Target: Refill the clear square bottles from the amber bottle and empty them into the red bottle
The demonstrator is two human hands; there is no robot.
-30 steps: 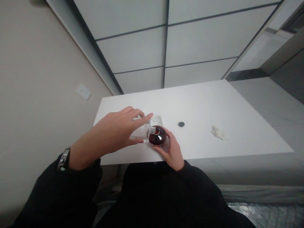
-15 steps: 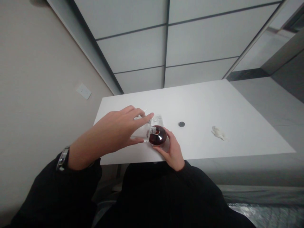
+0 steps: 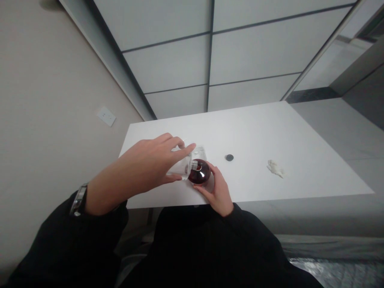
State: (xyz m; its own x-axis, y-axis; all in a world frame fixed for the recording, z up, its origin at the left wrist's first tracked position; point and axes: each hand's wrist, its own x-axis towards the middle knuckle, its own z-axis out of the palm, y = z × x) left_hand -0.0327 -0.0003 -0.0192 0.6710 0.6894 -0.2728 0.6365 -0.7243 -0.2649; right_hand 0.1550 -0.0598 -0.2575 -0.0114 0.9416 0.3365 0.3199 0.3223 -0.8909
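My left hand (image 3: 156, 162) is closed around a clear glass bottle (image 3: 183, 168), which lies tilted on its side with its neck pointing right. That neck meets the mouth of a dark reddish-brown round bottle (image 3: 200, 173). Fingers and thumb of my right hand (image 3: 218, 190) hold the brown bottle from its right side, near the table's front edge. Just behind the two bottles is a clear, glassy object (image 3: 199, 152), partly hidden, whose kind I cannot make out. Whether liquid is flowing between the bottles is too small to tell.
On the white table (image 3: 252, 132), a small dark round disc (image 3: 229, 157) lies right of the bottles. Farther right is a crumpled white tissue (image 3: 275, 168). Panelled white doors (image 3: 180, 60) stand behind the table, and a wall with a socket (image 3: 106, 116) is at the left.
Almost nothing differs. My left hand and the clear bottle have shifted very slightly to the right; the brown bottle stays in my right hand.
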